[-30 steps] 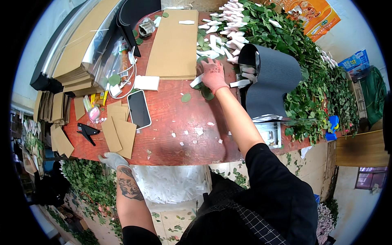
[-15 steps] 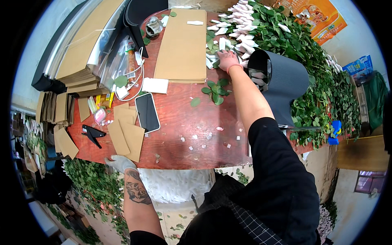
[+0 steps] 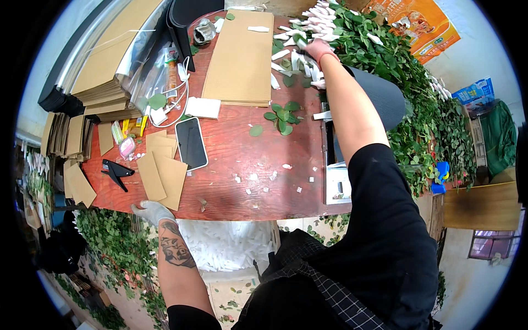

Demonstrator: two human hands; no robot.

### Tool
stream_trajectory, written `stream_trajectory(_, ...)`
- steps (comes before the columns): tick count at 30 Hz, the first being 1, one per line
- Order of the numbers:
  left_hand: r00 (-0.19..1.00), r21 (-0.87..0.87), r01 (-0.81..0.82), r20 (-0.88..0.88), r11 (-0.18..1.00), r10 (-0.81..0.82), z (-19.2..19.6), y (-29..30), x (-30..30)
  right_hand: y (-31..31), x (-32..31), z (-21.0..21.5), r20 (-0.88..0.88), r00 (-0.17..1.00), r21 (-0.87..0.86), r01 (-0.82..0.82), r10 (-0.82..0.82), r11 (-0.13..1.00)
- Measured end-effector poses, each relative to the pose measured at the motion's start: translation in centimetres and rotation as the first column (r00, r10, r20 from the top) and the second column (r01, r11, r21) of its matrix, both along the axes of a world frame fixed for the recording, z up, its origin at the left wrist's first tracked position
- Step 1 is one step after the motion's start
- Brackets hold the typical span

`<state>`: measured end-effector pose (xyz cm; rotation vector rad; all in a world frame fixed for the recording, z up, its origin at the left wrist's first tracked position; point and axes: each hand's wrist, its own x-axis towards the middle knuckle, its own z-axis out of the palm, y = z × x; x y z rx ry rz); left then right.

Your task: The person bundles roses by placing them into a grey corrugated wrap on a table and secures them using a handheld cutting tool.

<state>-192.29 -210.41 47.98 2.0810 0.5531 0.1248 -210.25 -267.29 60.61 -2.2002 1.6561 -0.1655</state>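
My right hand (image 3: 318, 48), in a pink glove, is stretched to the far end of the red table (image 3: 242, 187), its fingers closed around something small and green among the white wrapped stems (image 3: 308, 22) heaped beside the leafy cuttings (image 3: 385, 60). My left hand (image 3: 151, 210), in a grey-white glove, rests on the table's near edge with fingers curled over it, holding nothing, just beside the cardboard pieces (image 3: 162, 176) and near the phone (image 3: 191, 143).

Matt cardboard sheets (image 3: 240, 58), worn wooden tabletop (image 3: 242, 170)
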Motion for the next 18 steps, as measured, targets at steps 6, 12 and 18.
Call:
stream_trajectory(6, 0.999, -0.035, 0.019, -0.030, 0.999, -0.020, -0.3, -0.9, 0.1, -2.9, -0.6, -3.9, 0.272, 0.959, 0.336, -0.169, 0.076, 0.927)
stream_trajectory(12, 0.998, -0.013, 0.019, -0.053, 1.000, -0.020, 0.2, -0.4, 0.1, 1.3, 0.8, -7.8, -0.035, 0.677, 0.195, -0.717, 0.735, 0.670)
stream_trajectory(18, 0.997, 0.033, -0.015, -0.070, 0.999, 0.017, -0.4, 0.2, 0.6, 8.8, 3.3, -9.7, -0.090, 0.969, -0.025, -0.231, 0.228, 0.973)
